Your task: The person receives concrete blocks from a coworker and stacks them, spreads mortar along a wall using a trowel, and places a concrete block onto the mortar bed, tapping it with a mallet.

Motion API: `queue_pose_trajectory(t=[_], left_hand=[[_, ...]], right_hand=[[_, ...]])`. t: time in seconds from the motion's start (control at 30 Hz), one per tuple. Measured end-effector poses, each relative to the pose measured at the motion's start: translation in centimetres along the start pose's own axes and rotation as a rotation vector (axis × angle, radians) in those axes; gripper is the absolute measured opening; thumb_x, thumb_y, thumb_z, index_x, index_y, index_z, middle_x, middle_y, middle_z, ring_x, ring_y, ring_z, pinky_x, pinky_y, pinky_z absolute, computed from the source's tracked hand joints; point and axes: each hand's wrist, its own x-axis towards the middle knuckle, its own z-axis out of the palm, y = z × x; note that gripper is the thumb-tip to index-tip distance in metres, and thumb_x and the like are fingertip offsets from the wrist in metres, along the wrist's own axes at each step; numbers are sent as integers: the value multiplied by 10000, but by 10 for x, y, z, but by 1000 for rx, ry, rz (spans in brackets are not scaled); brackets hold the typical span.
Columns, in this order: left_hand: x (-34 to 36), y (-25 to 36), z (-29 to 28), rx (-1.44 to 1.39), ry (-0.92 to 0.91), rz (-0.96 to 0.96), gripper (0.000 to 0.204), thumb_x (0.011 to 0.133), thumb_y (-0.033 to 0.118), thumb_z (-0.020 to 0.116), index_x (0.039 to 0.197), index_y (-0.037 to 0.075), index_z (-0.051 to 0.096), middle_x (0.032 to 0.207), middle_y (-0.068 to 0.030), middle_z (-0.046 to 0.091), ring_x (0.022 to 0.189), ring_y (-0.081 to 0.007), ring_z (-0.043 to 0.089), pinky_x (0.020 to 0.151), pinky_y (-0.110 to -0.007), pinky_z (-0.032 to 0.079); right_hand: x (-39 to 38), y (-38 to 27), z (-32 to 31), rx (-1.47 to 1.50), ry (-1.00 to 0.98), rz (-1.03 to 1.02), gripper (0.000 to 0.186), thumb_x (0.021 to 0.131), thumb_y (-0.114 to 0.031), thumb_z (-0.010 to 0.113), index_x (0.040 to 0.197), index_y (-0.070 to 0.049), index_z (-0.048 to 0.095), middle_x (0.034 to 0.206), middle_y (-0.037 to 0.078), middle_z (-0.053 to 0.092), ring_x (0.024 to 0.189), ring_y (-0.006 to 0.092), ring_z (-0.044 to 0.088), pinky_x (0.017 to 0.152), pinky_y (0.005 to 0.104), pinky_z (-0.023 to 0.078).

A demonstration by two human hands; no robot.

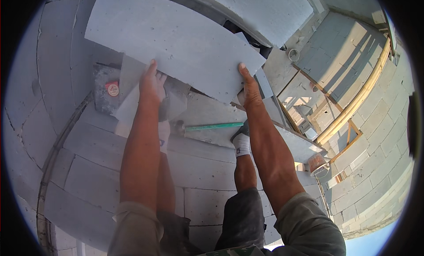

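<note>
A long, pale grey aerated concrete block [172,39] is held up in front of me, tilted, with small pits on its face. My left hand [151,83] grips its near edge left of the middle, thumb on the face and fingers curled beneath. Near the block's right end my right hand [250,87] is closed on the same edge, its thumb on top and its fingers mostly hidden. Below the block, between my forearms, a mallet with a green handle [214,127] lies on a grey surface by my feet; its dark head is by my left foot.
Another large pale block [265,13] is beyond the held one. A small red box [112,88] sits on a grey slab at left, by the block wall [53,43]. At right are a bamboo pole [357,108], a bucket [316,163], a white pail [293,55] and an opening down.
</note>
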Motion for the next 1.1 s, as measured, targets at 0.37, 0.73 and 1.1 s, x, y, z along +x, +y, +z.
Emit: queue_pose_trajectory(t=[0.37, 0.73, 1.1], left_hand=[[-2, 23, 6, 474, -14, -79, 733, 883, 412, 625, 1408, -22, 354, 1412, -187, 421, 1292, -305, 451, 1059, -420, 369], [-64, -19, 45, 871, -77, -118, 661, 873, 492, 612, 1334, 38, 479, 1259, -158, 578, 1076, -250, 605, 860, -375, 476], [-207, -143, 85, 437, 134, -559, 906, 797, 616, 642, 1429, 43, 335, 1418, -216, 401, 1298, -380, 417, 1016, -565, 350]], right_hand=[[-21, 28, -57, -1159, 384, -436, 1046, 728, -560, 754, 1379, 116, 292, 1399, 340, 322, 1346, 443, 304, 1093, 464, 312], [-6, 33, -140, -1061, 947, -281, 1009, 609, -429, 841, 1269, 106, 298, 1255, 270, 395, 1222, 421, 393, 1010, 494, 379], [-251, -119, -178, -913, 660, -299, 741, 631, -224, 804, 1147, 103, 384, 1094, 273, 547, 1051, 376, 566, 945, 412, 429]])
